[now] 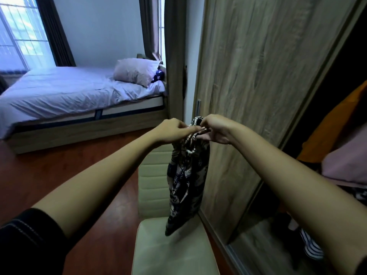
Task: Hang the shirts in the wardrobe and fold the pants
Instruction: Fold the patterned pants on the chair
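Observation:
A black-and-white patterned garment hangs bunched in a long narrow drape, its lower end touching the seat of a cream chair. My left hand and my right hand both grip its top edge, fingers pinched close together in front of the wardrobe. I cannot tell whether it is a shirt or pants. The wardrobe's wooden sliding door stands directly behind my hands. To its right the wardrobe opening is dark, with orange and pink clothes hanging inside.
A bed with a white sheet and a pillow stands at the left by a window. Red-brown floor lies between the bed and the chair. Striped fabric lies low in the wardrobe.

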